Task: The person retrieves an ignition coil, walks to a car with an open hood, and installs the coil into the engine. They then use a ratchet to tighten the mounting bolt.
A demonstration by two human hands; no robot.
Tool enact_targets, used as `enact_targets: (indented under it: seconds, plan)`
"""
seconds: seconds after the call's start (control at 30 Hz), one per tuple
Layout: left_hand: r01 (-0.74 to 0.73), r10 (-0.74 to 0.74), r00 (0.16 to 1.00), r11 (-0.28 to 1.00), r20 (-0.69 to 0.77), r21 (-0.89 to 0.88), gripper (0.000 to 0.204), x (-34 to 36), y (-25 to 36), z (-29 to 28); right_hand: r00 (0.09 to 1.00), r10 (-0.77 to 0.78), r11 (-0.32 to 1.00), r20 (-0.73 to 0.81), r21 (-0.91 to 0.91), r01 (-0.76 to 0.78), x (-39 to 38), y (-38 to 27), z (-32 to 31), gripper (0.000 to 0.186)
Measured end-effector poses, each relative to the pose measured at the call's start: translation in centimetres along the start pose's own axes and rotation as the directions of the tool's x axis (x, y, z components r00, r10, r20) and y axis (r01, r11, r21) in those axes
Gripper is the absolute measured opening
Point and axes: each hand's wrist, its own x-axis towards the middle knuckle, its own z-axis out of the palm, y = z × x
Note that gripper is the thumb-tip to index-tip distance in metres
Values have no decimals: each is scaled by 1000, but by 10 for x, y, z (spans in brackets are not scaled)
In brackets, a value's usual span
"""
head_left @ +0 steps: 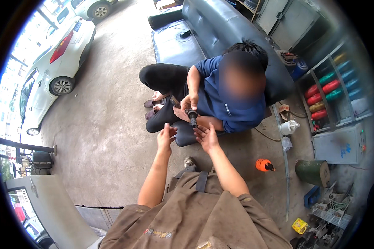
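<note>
My left hand [166,136] is held out, palm inward, with its fingers apart and nothing in it. Opposite it, my right hand [206,136] is open too, fingers spread. Between and just beyond them is a black, stepped cylindrical part with a wider collar [192,116]. Its lower end is close to my right fingertips; whether they touch, I cannot tell. A seated person in a blue top [210,74] has a hand [189,101] right at the part's upper end. A flat dark object, perhaps a phone [175,102], is by that person's other hand.
The person sits on a black sofa [166,39]. On the concrete floor to the right are an orange bottle [262,165], a white container [289,127], a green drum [312,172] and a yellow jug [299,225]. A white car [50,68] stands left; a vehicle door [50,203] is near left.
</note>
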Motion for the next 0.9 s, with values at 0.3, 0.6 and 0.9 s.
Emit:
enact_targets:
  seconds: [0.3, 0.6, 0.9]
  plan:
    - [374, -321, 908, 911, -271, 175, 21, -18, -137, -167, 930, -236, 348, -282, -918, -190, -55, 90, -301, 25]
    - [487, -413, 872, 686, -261, 541, 41, -146, -292, -224, 771, -4, 129, -637, -765, -631, -211, 164, -438, 39]
    - [305, -244, 947, 482, -209, 821, 48, -139, -244, -120, 914, 49, 188, -403, -895, -404, -168, 121, -468, 35]
